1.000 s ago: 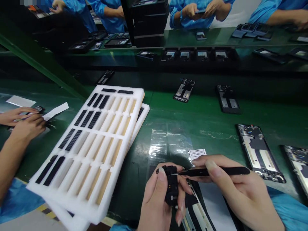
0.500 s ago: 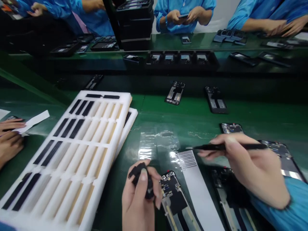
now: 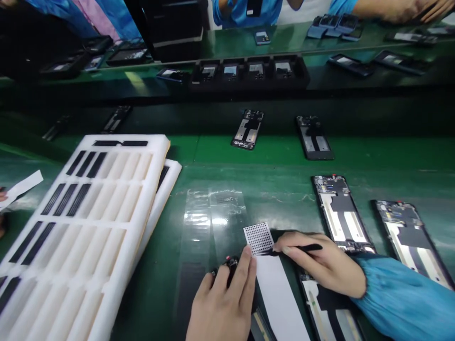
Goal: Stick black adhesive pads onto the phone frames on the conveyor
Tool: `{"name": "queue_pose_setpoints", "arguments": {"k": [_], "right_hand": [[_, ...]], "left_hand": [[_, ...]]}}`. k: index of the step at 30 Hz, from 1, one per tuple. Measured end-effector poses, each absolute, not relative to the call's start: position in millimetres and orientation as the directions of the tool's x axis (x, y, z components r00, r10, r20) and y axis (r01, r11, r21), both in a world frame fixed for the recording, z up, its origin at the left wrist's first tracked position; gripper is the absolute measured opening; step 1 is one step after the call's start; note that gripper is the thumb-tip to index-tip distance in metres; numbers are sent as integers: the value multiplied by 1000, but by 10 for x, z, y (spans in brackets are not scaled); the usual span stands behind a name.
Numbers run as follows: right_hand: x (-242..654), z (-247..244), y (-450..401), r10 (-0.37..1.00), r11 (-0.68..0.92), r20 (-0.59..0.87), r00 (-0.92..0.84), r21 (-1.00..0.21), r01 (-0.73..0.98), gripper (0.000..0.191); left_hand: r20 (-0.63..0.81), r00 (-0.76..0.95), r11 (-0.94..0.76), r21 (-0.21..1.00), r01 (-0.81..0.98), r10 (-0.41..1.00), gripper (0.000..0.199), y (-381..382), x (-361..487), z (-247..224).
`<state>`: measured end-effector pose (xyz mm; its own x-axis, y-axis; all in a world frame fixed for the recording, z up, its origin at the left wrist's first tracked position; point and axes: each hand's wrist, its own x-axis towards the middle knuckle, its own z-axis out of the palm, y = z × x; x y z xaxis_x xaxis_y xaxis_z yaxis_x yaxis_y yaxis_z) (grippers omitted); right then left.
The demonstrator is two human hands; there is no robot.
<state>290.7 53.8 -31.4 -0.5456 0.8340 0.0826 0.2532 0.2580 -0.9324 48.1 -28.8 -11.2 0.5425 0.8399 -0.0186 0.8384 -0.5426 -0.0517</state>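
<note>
My left hand (image 3: pixel 225 296) lies palm down over a phone frame, its fingertips at the left edge of a white strip (image 3: pixel 280 298). Whether anything is under its palm is hidden. My right hand (image 3: pixel 320 265) pinches black tweezers (image 3: pixel 309 247), their tip touching the strip just below its patch of small black dots (image 3: pixel 259 237). Beneath my right wrist and sleeve lies an open phone frame (image 3: pixel 334 315). Two more open phone frames (image 3: pixel 343 208) (image 3: pixel 414 237) rest to the right. Clear plastic sheets (image 3: pixel 213 218) lie left of the dotted patch.
A white foam tray (image 3: pixel 115 213) with black strips in some slots covers the left, atop another foam tray (image 3: pixel 156 215). Farther back lie two phone frames (image 3: pixel 248 129) (image 3: pixel 314 137) and a black compartment tray (image 3: pixel 249 78) on a shelf. Other people in blue sleeves sit across.
My left hand has flattened onto the phone and strip; the black piece it held is out of sight. My right hand has moved left and down, bringing the tweezers to the strip. The view has shifted.
</note>
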Motion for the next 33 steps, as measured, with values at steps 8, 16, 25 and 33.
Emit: {"name": "queue_pose_setpoints", "arguments": {"k": [8,16,25,33], "right_hand": [[2905,-155,578,896,189,30,-443,-929,319,24],[2247,78,1378,973,-93,-131,-192,-976,197,40],[2112,-296,1397,959,-124,-136,-248,-990,62,55],[2125,-361,1383,954,-58,-90,-286,-991,120,44]], "left_hand": [[-138,538,-552,-102,828,832,72,-218,444,-15],[-33,414,-412,-196,890,910,77,336,216,85],[-42,414,-415,-174,893,909,75,582,149,-61],[-62,436,-440,-143,886,898,73,604,136,-100]]}}
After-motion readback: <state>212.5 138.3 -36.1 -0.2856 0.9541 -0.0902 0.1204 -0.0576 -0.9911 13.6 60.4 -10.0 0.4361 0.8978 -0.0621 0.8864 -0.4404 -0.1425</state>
